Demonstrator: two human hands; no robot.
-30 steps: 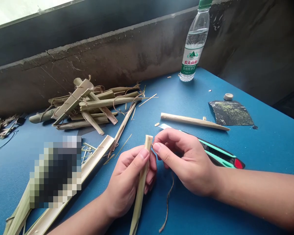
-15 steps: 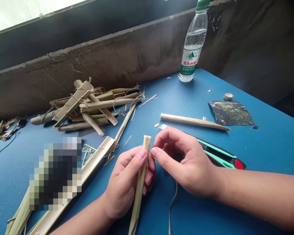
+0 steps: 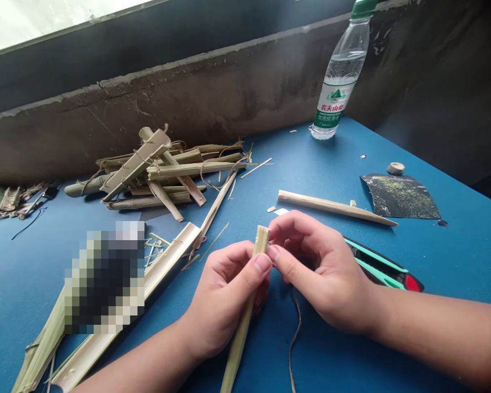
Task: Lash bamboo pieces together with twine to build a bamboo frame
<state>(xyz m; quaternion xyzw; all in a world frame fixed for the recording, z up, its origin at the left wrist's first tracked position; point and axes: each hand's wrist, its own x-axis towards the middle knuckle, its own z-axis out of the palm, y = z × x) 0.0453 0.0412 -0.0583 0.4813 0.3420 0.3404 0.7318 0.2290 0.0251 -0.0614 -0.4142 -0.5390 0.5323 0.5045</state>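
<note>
My left hand (image 3: 225, 295) is closed round a pale green bamboo stick (image 3: 238, 349), its thumb pressed along the front face. The stick leans upright, its cut top end above my fingers. My right hand (image 3: 323, 273) pinches at the stick's right edge, just below that top end. Brown twine (image 3: 298, 322) hangs below my right hand to the table. The pinched bit between the fingertips is mostly hidden. Partly behind my right hand lies a black and turquoise utility knife (image 3: 382, 266), its blade end showing past my fingers.
Split bamboo pieces tied with twine (image 3: 175, 169) are heaped at the back left. A long bamboo trough (image 3: 163, 267) lies left of my hands beside a pixelated patch. A pointed stick (image 3: 335, 207), a dark sheet (image 3: 401, 195) and a water bottle (image 3: 337, 93) are on the blue table (image 3: 454, 262).
The view has shifted slightly, so everything sits further right. My right fingertips are now closer against the stick, and the short twine strand seen between them and it is hidden.
</note>
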